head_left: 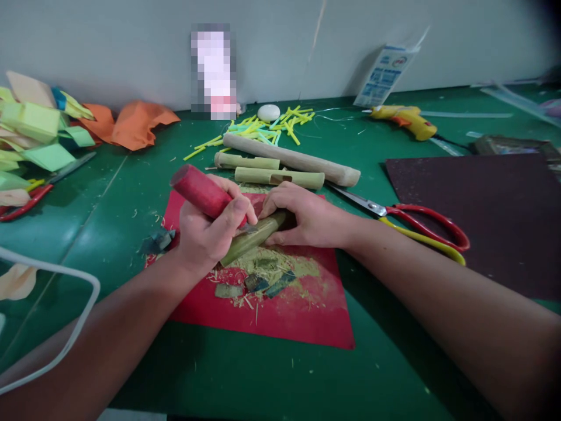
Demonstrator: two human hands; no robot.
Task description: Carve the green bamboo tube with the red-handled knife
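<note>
A handicraft workbench in a small workshop setting is indicated by the green tabletop (302,377), on which scissors (376,208) and a yellow glue gun (407,121) are placed. Craft stock is set out toward the wall (280,58): cut bamboo pieces (307,179), short straws (291,133) and folded paper (37,126). A bamboo tube (245,246) is held over a red sheet (307,325), on which pale dust (307,267) and dark chips (280,284) are scattered.

Printed packet (372,88): leans by the back wall (131,47), with blue print (383,75) in rows; from where I stand, too small and blurred to read.
Round emblem (400,61): near the packet's top, reddish in the middle, its lettering illegible to me.
Pixelated upright object (214,70): blocked out, any writing hidden.
Readable words or numbers: none.
</note>
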